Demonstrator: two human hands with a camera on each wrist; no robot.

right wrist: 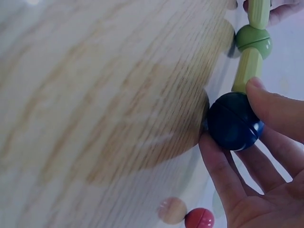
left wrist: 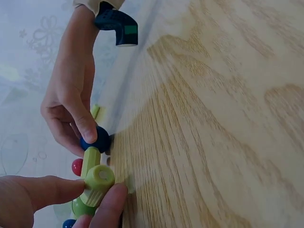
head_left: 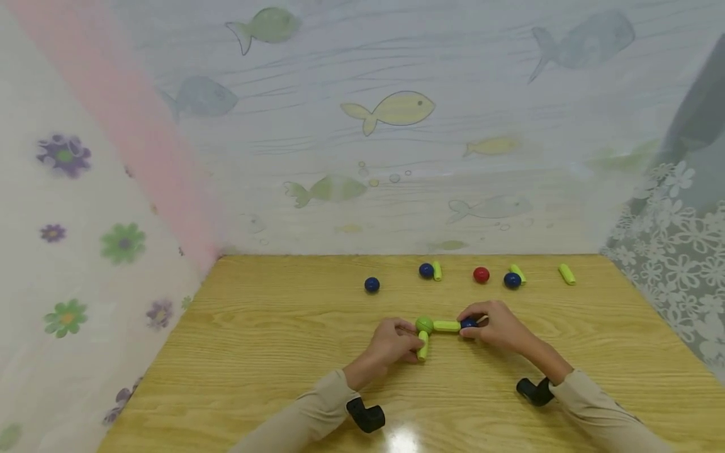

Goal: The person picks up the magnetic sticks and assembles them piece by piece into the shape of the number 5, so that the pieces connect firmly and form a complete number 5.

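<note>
My left hand (head_left: 391, 341) pinches a short yellow-green rod (left wrist: 100, 179) between thumb and fingers. One end of that rod meets a green ball (head_left: 424, 324). A second yellow-green rod (head_left: 446, 326) runs from the green ball to a dark blue ball (right wrist: 235, 121), so the pieces form a bent chain low over the table. My right hand (head_left: 495, 324) grips the blue ball, thumb on one side and fingers curled round the other. In the right wrist view the blue ball touches the rod's end.
Along the back of the wooden table (head_left: 255, 352) lie several loose pieces: a blue ball (head_left: 371, 285), another blue ball (head_left: 426, 270) beside a rod (head_left: 437, 271), a red ball (head_left: 481, 275), a blue ball (head_left: 512, 280) against a rod (head_left: 520, 277), and a separate rod (head_left: 567, 274). Patterned curtains surround the table.
</note>
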